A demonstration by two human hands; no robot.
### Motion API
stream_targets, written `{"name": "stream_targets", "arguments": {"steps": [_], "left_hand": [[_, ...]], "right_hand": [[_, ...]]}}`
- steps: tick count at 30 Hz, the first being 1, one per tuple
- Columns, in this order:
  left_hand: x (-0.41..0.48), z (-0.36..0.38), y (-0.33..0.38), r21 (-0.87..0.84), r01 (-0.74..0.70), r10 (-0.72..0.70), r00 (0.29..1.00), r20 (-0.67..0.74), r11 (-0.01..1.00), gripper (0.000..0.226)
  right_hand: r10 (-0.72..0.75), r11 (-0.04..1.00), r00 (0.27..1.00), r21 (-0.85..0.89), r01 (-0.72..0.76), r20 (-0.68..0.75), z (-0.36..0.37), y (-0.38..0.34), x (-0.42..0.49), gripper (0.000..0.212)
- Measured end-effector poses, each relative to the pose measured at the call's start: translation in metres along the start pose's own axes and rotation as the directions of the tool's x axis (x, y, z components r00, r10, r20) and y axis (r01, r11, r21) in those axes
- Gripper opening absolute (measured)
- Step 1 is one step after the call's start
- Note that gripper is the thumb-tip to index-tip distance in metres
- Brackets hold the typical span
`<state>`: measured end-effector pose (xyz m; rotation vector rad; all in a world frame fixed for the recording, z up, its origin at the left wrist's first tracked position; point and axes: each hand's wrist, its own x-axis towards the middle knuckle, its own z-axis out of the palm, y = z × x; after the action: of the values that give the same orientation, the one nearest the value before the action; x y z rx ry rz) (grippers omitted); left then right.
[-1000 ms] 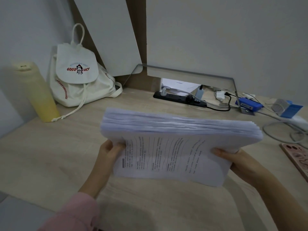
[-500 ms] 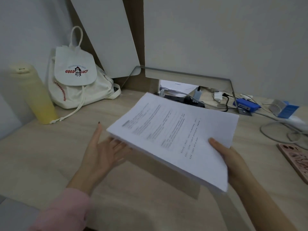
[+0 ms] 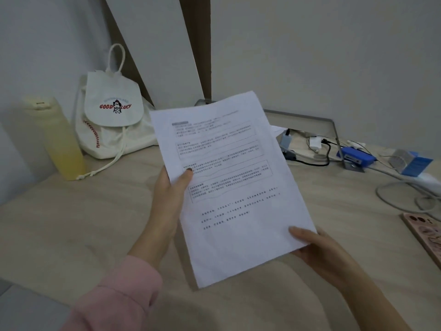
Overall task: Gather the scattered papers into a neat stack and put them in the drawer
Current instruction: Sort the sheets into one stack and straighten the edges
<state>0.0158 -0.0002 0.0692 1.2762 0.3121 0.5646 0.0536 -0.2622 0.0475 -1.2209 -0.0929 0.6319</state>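
A stack of white printed papers is held above the light wooden desk, its printed face turned up toward me and its long side running away from me. My left hand grips the stack's left edge, thumb on the top sheet. My right hand holds the near right corner, thumb on top and fingers underneath. No drawer shows in this view.
A white drawstring backpack and a yellow bottle stand at the back left. Behind the papers lie a power strip with cables and a blue box. A pink phone lies at the right edge.
The stack has turned from lying crosswise on edge to lying flat and lengthwise. My left hand let go for a moment and now grips the left edge again.
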Motion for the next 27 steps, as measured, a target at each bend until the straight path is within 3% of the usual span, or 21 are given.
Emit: {"name": "stream_targets", "arguments": {"steps": [3,6,8,10,12,18,27], "left_hand": [[-0.005,0.006,0.012,0.057,-0.115,0.111,0.991,0.07,0.992,0.033],[-0.013,0.018,0.025,0.111,-0.254,0.237,0.961,0.143,0.961,0.033],[-0.018,0.026,0.028,0.126,-0.316,0.295,0.942,0.161,0.94,0.03],[-0.022,0.031,0.027,0.129,-0.351,0.33,0.931,0.156,0.927,0.028],[-0.026,0.034,0.024,0.117,-0.368,0.348,0.924,0.16,0.922,0.025],[-0.034,0.03,-0.002,0.045,-0.191,0.179,0.964,0.196,0.981,0.028],[-0.035,0.022,-0.021,0.047,-0.186,0.176,0.971,0.163,0.982,0.022]], "right_hand": [[0.0,0.966,0.999,-0.258,0.011,0.043,-0.002,-0.025,-0.001,0.035],[-0.171,0.917,0.984,-0.359,0.176,0.046,0.014,-0.047,0.002,0.028],[-0.366,0.879,0.93,-0.345,0.33,-0.043,0.028,-0.054,0.006,0.024],[-0.536,0.809,0.831,-0.373,0.454,-0.15,0.039,-0.054,0.008,0.024],[-0.619,0.76,0.763,-0.386,0.523,-0.187,0.048,-0.049,0.008,0.028],[-0.506,0.843,0.819,-0.356,0.403,-0.272,0.051,-0.012,0.015,0.037],[-0.496,0.857,0.809,-0.333,0.395,-0.317,0.04,0.001,0.012,0.033]]}}
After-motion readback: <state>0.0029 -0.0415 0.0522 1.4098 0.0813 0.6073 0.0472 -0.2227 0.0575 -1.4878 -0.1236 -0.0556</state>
